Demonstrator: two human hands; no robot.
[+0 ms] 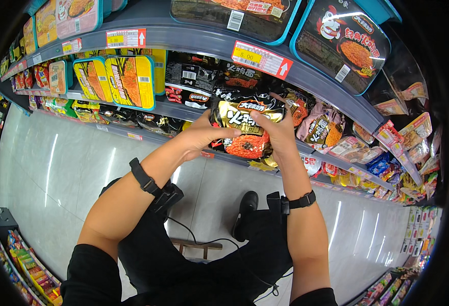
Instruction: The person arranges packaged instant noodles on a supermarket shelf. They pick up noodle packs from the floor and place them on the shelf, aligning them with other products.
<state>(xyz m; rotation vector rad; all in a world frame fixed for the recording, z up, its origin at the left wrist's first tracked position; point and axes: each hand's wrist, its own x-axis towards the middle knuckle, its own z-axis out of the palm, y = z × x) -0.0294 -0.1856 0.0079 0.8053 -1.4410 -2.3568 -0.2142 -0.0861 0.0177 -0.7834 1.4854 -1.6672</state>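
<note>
Between my two hands is a black and gold plastic packet of instant noodles (247, 122), its front, with a picture of red noodles, facing up. My left hand (203, 135) grips its left side, thumb across the front. On the right side my right hand (276, 128) holds it, with that thumb also on the front and the fingers partly hidden behind. The packet is at the edge of a middle shelf, just in front of more black noodle packets (190, 80). A pink noodle packet (320, 126) lies to the right of my right hand.
Above runs a grey shelf edge (194, 40) with price tags and large boxed noodles (352, 46). Yellow noodle boxes (131, 82) stand at left on the middle shelf. A lower shelf holds more packets. Below me are the tiled floor (201, 183) and part of a wooden stool (196, 244).
</note>
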